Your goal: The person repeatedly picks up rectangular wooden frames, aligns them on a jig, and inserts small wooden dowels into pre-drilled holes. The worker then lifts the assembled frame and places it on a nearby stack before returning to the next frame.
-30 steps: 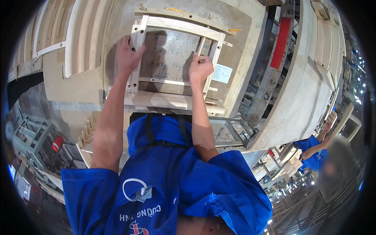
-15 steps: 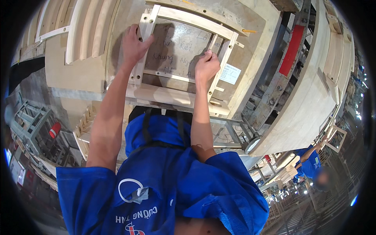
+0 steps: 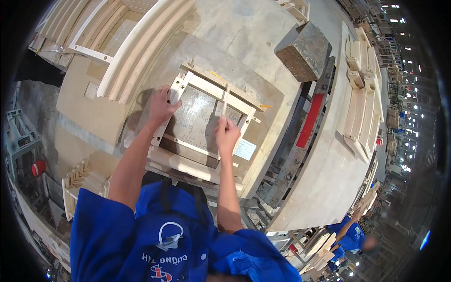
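A rectangular wooden frame (image 3: 217, 88) lies on a brown board with handwriting on it. My left hand (image 3: 162, 107) grips the frame's left end, fingers on the outer side and thumb toward the inside. In my closed right hand (image 3: 227, 133) is a thin wooden stick (image 3: 226, 97), held over the right part of the frame. The stick's far end overlaps the frame's far rail; I cannot tell whether they touch. Along the frame's near side runs a thick rounded wooden rail (image 3: 188, 165). A strip with yellow pegs (image 3: 214, 74) borders the far side.
Curved wooden pieces (image 3: 141, 51) lie at the far left. A metal block (image 3: 304, 50) stands at the far right, by a machine rail with a red strip (image 3: 310, 121). More wooden parts (image 3: 361, 105) rest on the right table. A co-worker (image 3: 348, 235) in blue handles wood at the lower right.
My view has shifted, showing more of the table beyond. My right hand has moved slightly left relative to the frame, and the stick now crosses the far rail. My left hand keeps its hold.
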Tool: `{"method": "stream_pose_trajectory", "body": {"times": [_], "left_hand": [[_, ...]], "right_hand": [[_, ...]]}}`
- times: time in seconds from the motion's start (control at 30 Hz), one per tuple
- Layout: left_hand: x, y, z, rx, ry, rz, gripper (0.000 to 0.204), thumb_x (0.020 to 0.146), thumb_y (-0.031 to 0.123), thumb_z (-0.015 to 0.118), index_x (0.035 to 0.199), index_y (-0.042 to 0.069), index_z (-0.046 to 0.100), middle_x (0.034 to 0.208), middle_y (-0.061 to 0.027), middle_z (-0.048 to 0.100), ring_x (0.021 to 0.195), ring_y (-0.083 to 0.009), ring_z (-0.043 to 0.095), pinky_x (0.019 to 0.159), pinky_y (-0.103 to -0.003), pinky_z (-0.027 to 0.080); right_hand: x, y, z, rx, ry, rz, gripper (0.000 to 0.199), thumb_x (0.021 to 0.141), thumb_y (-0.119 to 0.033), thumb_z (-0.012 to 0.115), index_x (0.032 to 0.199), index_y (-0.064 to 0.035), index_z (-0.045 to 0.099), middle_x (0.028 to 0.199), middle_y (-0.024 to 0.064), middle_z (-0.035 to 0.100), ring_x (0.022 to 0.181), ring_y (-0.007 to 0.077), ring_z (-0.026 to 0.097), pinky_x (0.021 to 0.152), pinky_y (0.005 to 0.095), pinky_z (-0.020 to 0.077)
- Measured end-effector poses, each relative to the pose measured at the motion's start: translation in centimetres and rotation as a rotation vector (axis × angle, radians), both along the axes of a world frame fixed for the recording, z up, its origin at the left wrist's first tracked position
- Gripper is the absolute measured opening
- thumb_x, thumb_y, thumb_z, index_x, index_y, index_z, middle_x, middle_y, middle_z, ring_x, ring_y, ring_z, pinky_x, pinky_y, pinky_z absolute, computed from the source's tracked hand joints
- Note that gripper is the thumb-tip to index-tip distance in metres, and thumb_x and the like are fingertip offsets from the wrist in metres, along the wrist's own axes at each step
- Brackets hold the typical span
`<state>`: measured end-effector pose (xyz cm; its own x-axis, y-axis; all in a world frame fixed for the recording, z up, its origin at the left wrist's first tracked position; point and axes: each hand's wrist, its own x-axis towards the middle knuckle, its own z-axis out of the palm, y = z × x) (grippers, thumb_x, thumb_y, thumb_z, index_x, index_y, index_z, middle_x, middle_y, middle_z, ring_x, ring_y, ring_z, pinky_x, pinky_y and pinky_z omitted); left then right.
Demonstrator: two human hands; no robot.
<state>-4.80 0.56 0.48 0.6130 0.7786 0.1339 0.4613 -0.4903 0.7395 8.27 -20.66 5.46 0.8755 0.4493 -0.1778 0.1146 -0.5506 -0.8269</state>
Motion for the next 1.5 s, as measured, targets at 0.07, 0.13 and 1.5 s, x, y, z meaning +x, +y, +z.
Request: {"method": "stream_pose_trajectory", "body": {"times": [0.07, 0.13, 1.5], "left_hand": [[0.2, 0.3, 0.7, -0.071, 0.109, -0.041, 0.052, 0.068, 0.03, 0.075, 0.108, 0.004, 0.054, 0.101, -0.0178, 0.057, 0.096, -0.038, 0.056, 0.081, -0.047, 0.045], [0.4, 0.4, 1.3, -0.121, 0.196, -0.08, 0.054, 0.068, 0.03, 0.075, 0.109, 0.003, 0.053, 0.102, -0.0173, 0.057, 0.097, -0.0373, 0.056, 0.082, -0.047, 0.045], [-6.5, -15.7, 15.9, 0.068, 0.579, -0.742, 0.042, 0.07, 0.021, 0.068, 0.104, -0.002, 0.06, 0.1, -0.0194, 0.065, 0.099, -0.0331, 0.064, 0.087, -0.046, 0.049]], "right_hand": [[1.2, 0.4, 0.7, 0.003, 0.183, -0.057, 0.037, 0.097, -0.027, 0.056, 0.074, 0.0009, 0.064, 0.056, 0.0045, 0.059, 0.045, 0.0088, 0.051, 0.043, 0.0242, 0.0385], [2.1, 0.9, 1.4, 0.032, 0.33, -0.116, 0.039, 0.097, -0.028, 0.056, 0.072, 0.001, 0.063, 0.054, 0.0046, 0.058, 0.042, 0.0096, 0.049, 0.041, 0.0243, 0.0366], [-4.4, -28.3, 8.9, 0.23, 0.102, -0.667, 0.031, 0.097, -0.03, 0.058, 0.078, -0.0068, 0.055, 0.057, 0.0016, 0.054, 0.043, 0.0075, 0.047, 0.037, 0.0228, 0.0331]]}}
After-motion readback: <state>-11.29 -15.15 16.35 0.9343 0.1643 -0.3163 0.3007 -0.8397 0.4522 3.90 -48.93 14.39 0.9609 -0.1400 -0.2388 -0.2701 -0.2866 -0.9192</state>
